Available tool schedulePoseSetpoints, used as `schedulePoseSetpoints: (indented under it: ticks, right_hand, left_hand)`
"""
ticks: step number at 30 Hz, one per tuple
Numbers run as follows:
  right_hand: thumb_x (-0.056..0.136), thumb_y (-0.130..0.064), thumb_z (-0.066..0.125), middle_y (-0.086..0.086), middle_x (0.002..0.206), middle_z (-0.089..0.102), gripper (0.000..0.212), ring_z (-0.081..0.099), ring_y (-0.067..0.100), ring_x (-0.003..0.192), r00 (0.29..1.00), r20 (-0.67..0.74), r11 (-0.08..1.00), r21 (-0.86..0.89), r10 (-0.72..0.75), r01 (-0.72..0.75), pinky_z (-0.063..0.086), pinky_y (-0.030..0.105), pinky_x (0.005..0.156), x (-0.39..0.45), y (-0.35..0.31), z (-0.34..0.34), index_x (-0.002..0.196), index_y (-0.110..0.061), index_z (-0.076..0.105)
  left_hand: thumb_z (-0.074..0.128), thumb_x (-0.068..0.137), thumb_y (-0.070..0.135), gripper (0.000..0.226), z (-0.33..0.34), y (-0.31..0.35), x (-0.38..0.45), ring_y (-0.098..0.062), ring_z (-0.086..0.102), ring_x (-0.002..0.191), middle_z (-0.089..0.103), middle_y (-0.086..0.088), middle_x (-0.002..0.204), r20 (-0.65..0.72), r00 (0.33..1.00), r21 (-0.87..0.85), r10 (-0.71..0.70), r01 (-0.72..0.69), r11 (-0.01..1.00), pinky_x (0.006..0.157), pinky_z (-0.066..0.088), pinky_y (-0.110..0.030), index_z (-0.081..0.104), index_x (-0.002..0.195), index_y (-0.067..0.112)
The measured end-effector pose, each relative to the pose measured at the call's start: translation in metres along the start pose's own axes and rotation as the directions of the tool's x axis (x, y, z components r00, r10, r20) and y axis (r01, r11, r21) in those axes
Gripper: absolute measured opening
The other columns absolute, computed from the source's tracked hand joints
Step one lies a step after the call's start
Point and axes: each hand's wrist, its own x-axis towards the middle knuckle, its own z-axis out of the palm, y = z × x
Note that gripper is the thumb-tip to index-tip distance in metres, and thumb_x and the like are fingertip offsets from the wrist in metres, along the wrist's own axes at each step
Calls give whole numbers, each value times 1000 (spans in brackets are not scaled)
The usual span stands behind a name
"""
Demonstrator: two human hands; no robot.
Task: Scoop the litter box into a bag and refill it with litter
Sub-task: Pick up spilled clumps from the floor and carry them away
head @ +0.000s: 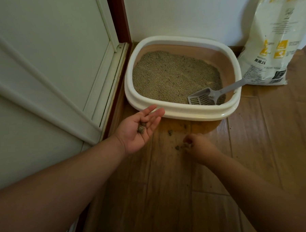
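Two litter clumps (141,128) were held in the left hand (138,130), its grip wide, palm up, just beside the litter box (182,112) rim. More clumps (170,132) lay on the wood floor (170,186) btwn the hands. Right hand (199,147) was pinched narrow on a clump (186,145) at floor level. Grey scoop (203,97) rested inside the box on the litter, handle over the right rim. Litter bag (272,38) stood upright at the wall, far right.
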Motion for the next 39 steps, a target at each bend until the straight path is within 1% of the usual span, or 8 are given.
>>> schedulePoseSetpoints:
  ticks: [6, 11, 19, 24, 28, 32, 36, 39]
  right_hand:
    - [95, -31, 66, -2, 140, 50, 43, 58, 19, 120, 998, 14, 998, -29, -57, 57, 52, 34, 102, 1, 2, 23, 137, -28, 56]
    - [96, -33, 64, -3, 136, 49, 39, 57, 17, 117, 994, -38, 994, -52, -103, 101, 51, 33, 103, 2, -5, 35, 134, -27, 59]
    - [98, -12, 55, -2, 121, 55, 17, 56, 18, 104, 989, -87, 990, -94, -117, 109, 52, 32, 95, 7, -18, 43, 108, -23, 65]
    - [93, -20, 68, -6, 95, 63, 10, 62, 8, 84, 993, -118, 987, 159, 22, -3, 60, 32, 81, 3, -13, 16, 90, -27, 62]
    - [87, -15, 76, -8, 93, 67, 14, 66, 5, 86, 921, -386, 893, 395, -51, 214, 61, 29, 79, -13, -17, -28, 89, -26, 68]
    - [88, -14, 77, -6, 95, 70, 11, 69, 7, 91, 780, -559, 772, 351, -282, 530, 58, 23, 79, -31, -47, -63, 97, -17, 72]
    - [93, -19, 73, -13, 93, 73, 12, 69, -1, 86, 799, -441, 760, 319, -409, 566, 55, 14, 76, -37, -74, -82, 104, -24, 76]
    - [94, -18, 73, -11, 93, 75, 14, 69, 1, 85, 774, -418, 719, 322, -476, 616, 54, 16, 77, -37, -74, -83, 107, -22, 77]
  left_hand:
    - [14, 88, -11, 61, 3, 0, -3, -32, 68, 118, 64, -27, 134, 31, 1000, -60, 0, 2, 998, 90, 59, -30, 61, 128, -9]
    - [27, 83, -7, 52, 7, -2, -6, -31, 75, 103, 72, -23, 117, 38, 999, -36, -1, 2, 999, 88, 58, -30, 76, 100, -9]
    - [37, 80, -3, 45, 7, -2, -4, -30, 75, 104, 73, -22, 116, 41, 999, -32, -2, 3, 999, 88, 59, -29, 76, 102, -8]
    - [32, 92, 1, 46, 1, -5, -1, -31, 71, 113, 68, -23, 127, 28, 1000, -17, -7, 8, 1000, 95, 56, -32, 72, 113, -9]
    - [34, 97, 8, 44, -2, -12, 3, -34, 67, 120, 66, -25, 131, 20, 1000, -4, -8, 8, 1000, 100, 55, -36, 65, 124, -7]
    - [38, 99, 13, 43, 5, -23, 10, -34, 67, 121, 65, -27, 132, -1, 1000, 17, -31, 31, 999, 105, 53, -41, 61, 128, -8]
    - [43, 103, 23, 42, 21, -30, 11, -29, 71, 114, 69, -23, 125, 21, 998, 42, -58, 57, 997, 96, 58, -37, 67, 125, -4]
    - [44, 105, 26, 45, 24, -28, 9, -24, 77, 93, 76, -20, 106, 22, 998, 60, -58, 57, 997, 82, 63, -32, 79, 97, -3]
